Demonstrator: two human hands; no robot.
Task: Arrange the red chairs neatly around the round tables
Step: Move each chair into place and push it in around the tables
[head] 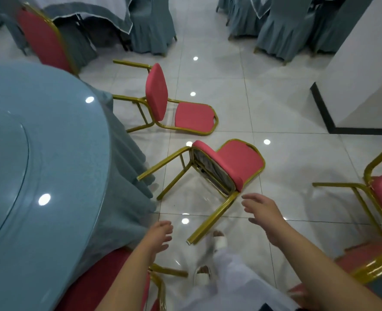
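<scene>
Both hands were empty, fingers loosely spread. The left hand (161,234) hung beside the round table (39,153). The right hand (261,212) was nearer to the overturned red chair (235,162), almost at its seat corner. This chair lay beside the table, its gold leg (212,218) pointing back between the hands. A second overturned chair (163,102) lay farther along the table.

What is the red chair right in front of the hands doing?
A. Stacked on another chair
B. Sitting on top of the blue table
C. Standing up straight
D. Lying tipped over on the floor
D: the red chair lies tipped over on the tiled floor with its gold legs sticking out sideways, while the left hand and right hand reach toward it, holding nothing.
</scene>
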